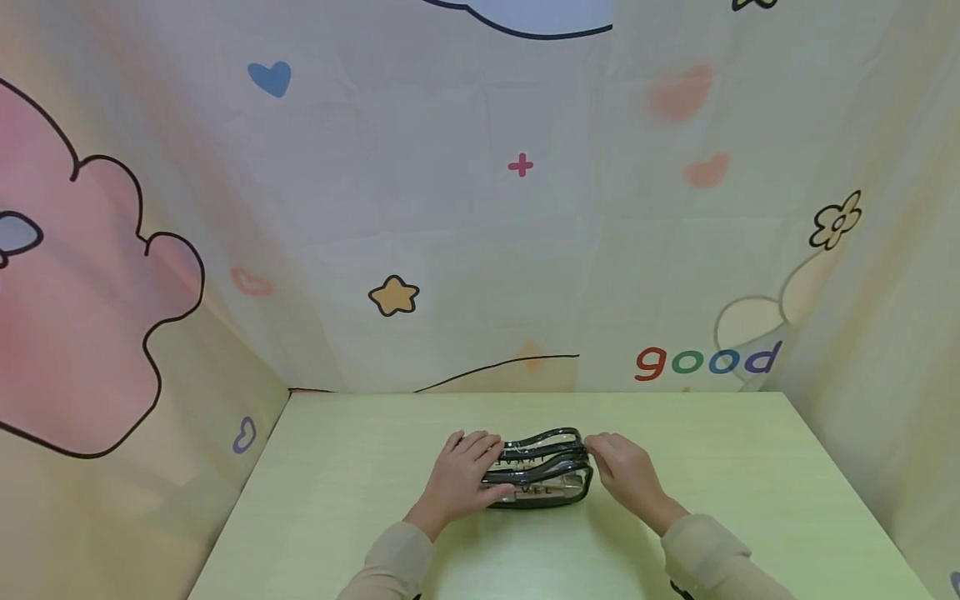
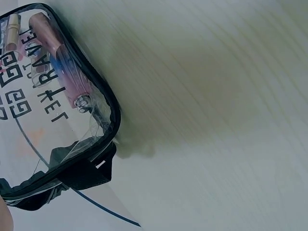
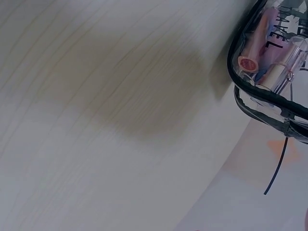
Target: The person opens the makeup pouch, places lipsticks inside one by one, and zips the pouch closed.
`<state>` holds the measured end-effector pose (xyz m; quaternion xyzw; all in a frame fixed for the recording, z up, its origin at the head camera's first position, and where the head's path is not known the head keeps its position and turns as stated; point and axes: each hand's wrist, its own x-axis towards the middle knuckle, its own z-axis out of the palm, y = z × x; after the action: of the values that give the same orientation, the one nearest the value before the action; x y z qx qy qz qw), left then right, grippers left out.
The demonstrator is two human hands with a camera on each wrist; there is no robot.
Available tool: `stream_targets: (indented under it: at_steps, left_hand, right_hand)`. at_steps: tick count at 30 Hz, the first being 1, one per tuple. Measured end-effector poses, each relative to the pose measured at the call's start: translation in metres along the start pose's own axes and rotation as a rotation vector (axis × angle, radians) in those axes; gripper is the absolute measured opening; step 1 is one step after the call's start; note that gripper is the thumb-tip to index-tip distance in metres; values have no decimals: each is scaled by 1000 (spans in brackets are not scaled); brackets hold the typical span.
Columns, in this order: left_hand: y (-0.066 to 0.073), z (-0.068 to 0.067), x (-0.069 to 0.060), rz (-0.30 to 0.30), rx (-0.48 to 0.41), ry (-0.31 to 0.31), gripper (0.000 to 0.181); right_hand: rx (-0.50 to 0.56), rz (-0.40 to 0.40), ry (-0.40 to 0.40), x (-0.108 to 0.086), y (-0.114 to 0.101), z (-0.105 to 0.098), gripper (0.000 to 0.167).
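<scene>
A clear pouch with black trim [image 1: 534, 475] and dark lettering lies on the table between both hands. My left hand [image 1: 467, 473] holds its left end, fingers over the top and thumb along the front. At the upper right corner, my right hand [image 1: 624, 472] pinches the pouch's edge with curled fingers; whether a zipper pull is between them is hidden. Through the clear side, the left wrist view shows a pinkish cosmetic tube [image 2: 67, 72]. A clear-capped tube [image 3: 284, 70] shows inside in the right wrist view. Only slivers of hand appear in the wrist views.
The pale wood-grain table [image 1: 337, 467] extends around the pouch on all sides. Behind it hangs a printed backdrop [image 1: 450, 208] with hearts, a star and the word "good". More printed cloth [image 1: 97, 500] closes off the left and right sides.
</scene>
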<state>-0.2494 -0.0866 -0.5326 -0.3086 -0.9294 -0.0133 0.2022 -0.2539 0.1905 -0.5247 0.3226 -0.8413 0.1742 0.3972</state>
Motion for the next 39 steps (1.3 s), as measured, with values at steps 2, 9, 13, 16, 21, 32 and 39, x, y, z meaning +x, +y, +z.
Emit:
stream_targets:
  at_steps: [2, 9, 13, 16, 21, 32, 39]
  left_hand:
    - [0, 0, 0, -3, 4, -8, 66]
    - [2, -2, 2, -6, 10, -30, 66]
    - [3, -4, 3, -1, 24, -21, 66]
    - [4, -5, 3, -1, 30, -21, 66]
    - [4, -5, 2, -3, 26, -21, 66]
    - [4, -4, 1, -6, -27, 39, 66]
    - [4, -1, 0, 1, -27, 99, 68]
  right_hand:
    - [3, -4, 9, 1, -1, 0, 38]
    - [-8, -38, 34, 4, -4, 1, 45]
    - [0, -68, 36, 8, -7, 3, 43]
    - [16, -66, 39, 11, -9, 4, 42]
    - [34, -47, 23, 13, -14, 5, 44]
    - [37, -17, 13, 16, -21, 10, 46]
    - [59, -7, 28, 18, -28, 15, 15]
